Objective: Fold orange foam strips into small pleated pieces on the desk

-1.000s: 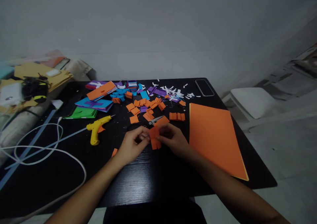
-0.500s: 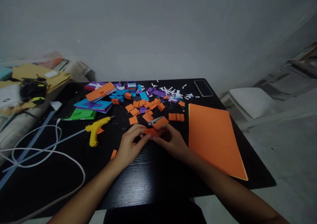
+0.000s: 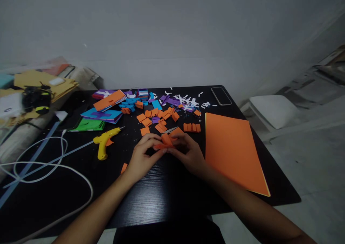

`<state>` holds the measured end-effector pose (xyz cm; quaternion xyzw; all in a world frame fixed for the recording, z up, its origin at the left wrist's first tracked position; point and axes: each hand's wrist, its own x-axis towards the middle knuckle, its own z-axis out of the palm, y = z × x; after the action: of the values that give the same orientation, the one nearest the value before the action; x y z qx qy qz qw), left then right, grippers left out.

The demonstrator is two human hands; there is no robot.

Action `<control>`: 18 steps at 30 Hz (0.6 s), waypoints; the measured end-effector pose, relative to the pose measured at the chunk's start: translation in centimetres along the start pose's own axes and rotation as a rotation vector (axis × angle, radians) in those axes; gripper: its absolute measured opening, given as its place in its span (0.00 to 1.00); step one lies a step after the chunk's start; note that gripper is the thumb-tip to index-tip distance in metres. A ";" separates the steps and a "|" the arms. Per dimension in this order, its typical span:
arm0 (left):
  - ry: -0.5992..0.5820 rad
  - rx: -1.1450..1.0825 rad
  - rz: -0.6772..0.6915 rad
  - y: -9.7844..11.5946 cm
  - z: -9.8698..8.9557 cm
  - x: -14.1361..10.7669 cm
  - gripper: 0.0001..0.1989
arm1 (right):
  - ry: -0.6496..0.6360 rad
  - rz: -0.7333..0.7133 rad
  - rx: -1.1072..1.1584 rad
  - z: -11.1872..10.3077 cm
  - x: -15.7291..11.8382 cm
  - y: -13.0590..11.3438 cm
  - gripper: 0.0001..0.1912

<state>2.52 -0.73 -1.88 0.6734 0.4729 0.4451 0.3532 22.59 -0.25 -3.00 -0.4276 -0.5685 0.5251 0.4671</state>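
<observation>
Between my two hands is a small piece of orange paper (image 3: pixel 167 141), bent so that part of it stands up. The fingers and thumb of my left hand (image 3: pixel 142 155) pinch its left side. My right hand (image 3: pixel 190 155) grips the right side, thumb tip close to the left thumb. Just beyond the fingers lie scissors (image 3: pixel 170 130), mostly hidden, beside another orange paper piece (image 3: pixel 177 130). Several folded orange paper pieces (image 3: pixel 147 122) are scattered past the hands. A row of folded orange pieces (image 3: pixel 192 127) sits to the right of them.
A large orange sheet stack (image 3: pixel 229 150) lies at right, a phone (image 3: pixel 221 96) behind it. At left are a yellow glue gun (image 3: pixel 104 141), a looping white cable (image 3: pixel 81 175) and stacked coloured paper (image 3: pixel 101 114). White paper scraps (image 3: pixel 185 100) litter the back of the black table (image 3: pixel 151 201).
The orange paper between my hands was flatter and now bends upward in the middle. Both hands have stayed nearly in place, and the scissors' handles are now covered.
</observation>
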 end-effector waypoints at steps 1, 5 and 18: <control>0.015 -0.055 -0.050 -0.1 0.1 0.0 0.05 | 0.009 -0.010 -0.012 0.0 0.0 0.0 0.19; 0.037 -0.317 -0.260 -0.4 0.5 0.2 0.22 | -0.010 -0.048 -0.059 0.1 -0.3 -0.4 0.09; -0.144 -0.029 -0.152 0.3 0.0 -0.2 0.11 | -0.105 0.013 -0.151 -0.1 -0.3 -0.7 0.06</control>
<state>2.55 -1.03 -1.66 0.6607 0.4895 0.3744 0.4286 22.73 -0.59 -2.30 -0.4369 -0.6274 0.5055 0.3998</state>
